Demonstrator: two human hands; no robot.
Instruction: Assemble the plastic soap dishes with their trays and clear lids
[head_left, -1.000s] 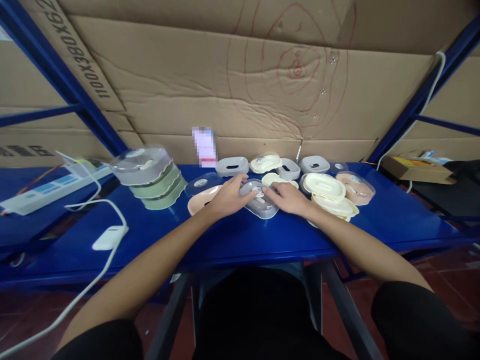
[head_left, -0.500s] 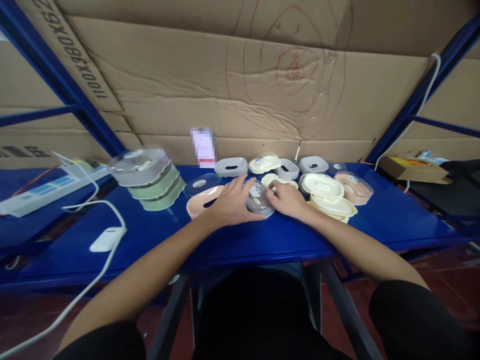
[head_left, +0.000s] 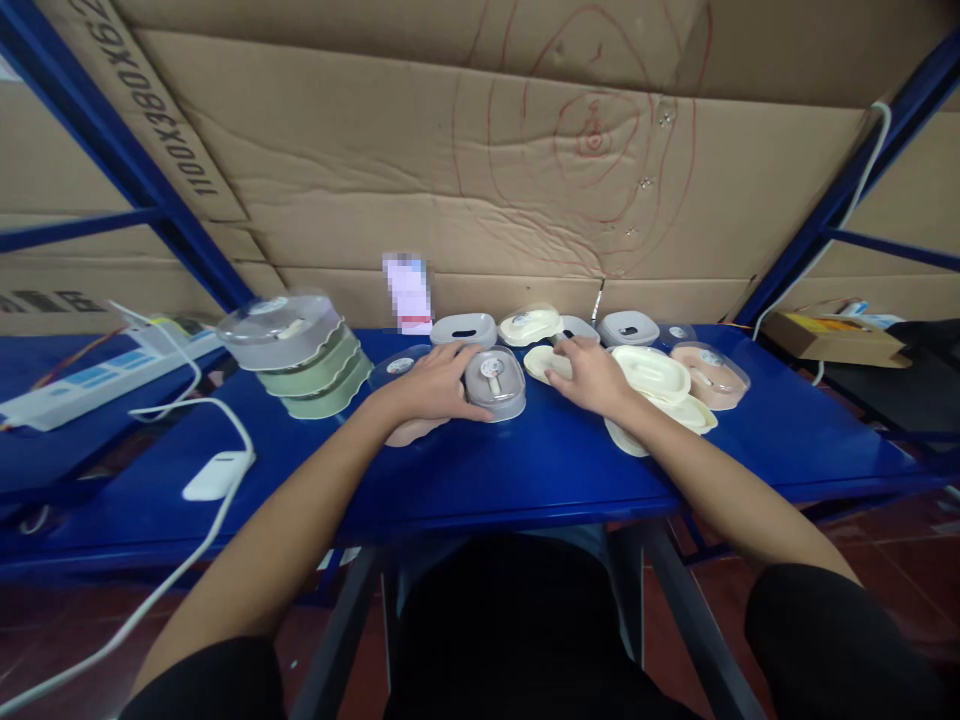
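My left hand (head_left: 439,388) curls round the left side of a grey lidded soap box (head_left: 495,390), its thumb at the front and fingers toward the back. The box has a clear cover with a round sticker. A peach soap box part (head_left: 416,432) is mostly hidden beneath that hand. My right hand (head_left: 592,375) is over the right end of a flat cream soap tray (head_left: 541,366), thumb and fingers apart. Whether it touches the tray I cannot tell. Just right of this hand are several stacked cream soap box parts (head_left: 651,372).
Grey soap box bases (head_left: 463,331) and a covered cream dish (head_left: 531,325) line the back. Grey and green boxes (head_left: 289,345) are stacked left, a peach covered box (head_left: 709,375) right. A white cable (head_left: 244,440) and power strip (head_left: 90,385) lie left.
The grey lidded box has shifted left and turned a little with my left hand. My right hand has left that box and moved right and back, to the cream tray.
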